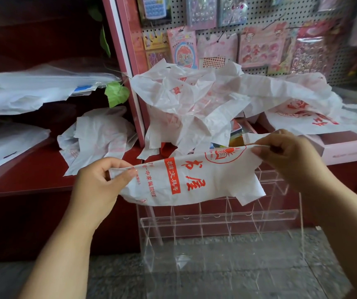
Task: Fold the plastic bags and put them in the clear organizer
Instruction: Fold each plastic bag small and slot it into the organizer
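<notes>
Two hands hold one white bag [186, 178] printed in red, stretched between them in the air above the clear organizer [218, 221]. The bag's upper edge is pinched at its left end by the left hand [102, 180], thumb on the near side and fingers curled behind. The right end of that edge is pinched by the right hand [289, 156], its fingers curled over the plastic. The bag hangs slack below the stretched edge, a loose flap drooping at its lower right in front of the organizer's upper tiers. The organizer is seen standing on a grey stone floor [238, 266], against a dark red counter [44, 169]; it is divided into rows of small compartments, and no bag can be made out in those that show. Behind the held bag, a crumpled heap of bags [197, 100] with the same red print is piled at the foot of a pegboard [259, 67] hung with pink sticker packs. Another crumpled bag [100, 137] lies on the counter to the left of a pink upright frame [128, 67], near a green leaf [116, 92]. Further left, flat white bags [33, 91] are stacked on the counter. A pink box [345, 145] sits at the right, partly under the heap.
</notes>
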`<action>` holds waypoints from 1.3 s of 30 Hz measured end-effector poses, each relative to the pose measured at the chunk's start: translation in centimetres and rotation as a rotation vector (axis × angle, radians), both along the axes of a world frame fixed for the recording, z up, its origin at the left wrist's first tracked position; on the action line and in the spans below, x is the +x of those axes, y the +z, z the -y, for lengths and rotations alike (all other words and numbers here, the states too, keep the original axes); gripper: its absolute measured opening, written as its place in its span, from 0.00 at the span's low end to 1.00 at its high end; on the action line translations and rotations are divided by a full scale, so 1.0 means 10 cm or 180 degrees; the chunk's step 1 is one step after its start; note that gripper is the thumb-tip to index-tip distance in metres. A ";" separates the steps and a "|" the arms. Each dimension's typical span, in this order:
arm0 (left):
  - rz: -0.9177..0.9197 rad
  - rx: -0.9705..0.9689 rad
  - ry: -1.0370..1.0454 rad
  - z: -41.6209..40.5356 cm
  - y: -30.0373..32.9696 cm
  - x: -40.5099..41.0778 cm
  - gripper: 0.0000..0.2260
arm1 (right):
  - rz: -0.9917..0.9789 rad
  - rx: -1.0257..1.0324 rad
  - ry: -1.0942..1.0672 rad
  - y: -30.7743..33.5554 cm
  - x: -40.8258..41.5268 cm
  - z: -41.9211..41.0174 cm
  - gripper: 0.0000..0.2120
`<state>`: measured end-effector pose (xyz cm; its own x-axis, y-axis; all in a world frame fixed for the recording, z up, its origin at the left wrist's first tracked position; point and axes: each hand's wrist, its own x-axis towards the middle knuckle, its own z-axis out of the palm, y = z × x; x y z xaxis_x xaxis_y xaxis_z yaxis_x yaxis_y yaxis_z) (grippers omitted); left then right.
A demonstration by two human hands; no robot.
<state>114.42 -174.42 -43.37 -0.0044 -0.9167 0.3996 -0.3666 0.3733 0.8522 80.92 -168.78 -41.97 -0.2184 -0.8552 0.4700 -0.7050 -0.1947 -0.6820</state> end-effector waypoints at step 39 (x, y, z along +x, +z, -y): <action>-0.1157 0.1399 -0.0230 0.05 -0.14 0.05 0.07 | 0.2447 0.1199 0.0975 -0.38 0.17 0.24 0.14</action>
